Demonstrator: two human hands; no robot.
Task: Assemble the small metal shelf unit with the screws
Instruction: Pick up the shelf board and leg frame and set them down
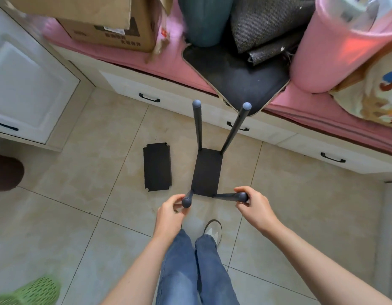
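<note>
- Hands first: I see my left hand [171,209] gripping the capped top of the near-left post [188,200], fingers curled round it, thumb over the cap.
- My right hand [254,205] grips the near-right post [231,196] the same way, fingers wrapped round its capped end.
- Both posts belong to the shelf unit [207,171], which sits on the tiled floor [102,119] straight ahead of me, just beyond my legs [190,267] and shoe [213,230].
- The unit has one black panel fixed low between four dark posts; the two far posts [234,126] rise toward the drawers [151,95] and end in rounded grey caps.
- A loose panel [157,166] with notched corners lies flat on the floor just left of the unit, apart from it.
- I cannot make out any screws from this view.
- Behind the unit runs a low drawer bench with a pink cushion [168,69] on top, carrying a cardboard box [107,25], a dark mat [236,78], rolled grey fabric and a pink roll [331,49].
- At the floor's near-left corner I see a green basket [34,291]; a white cabinet [25,84] stands at the far left.
</note>
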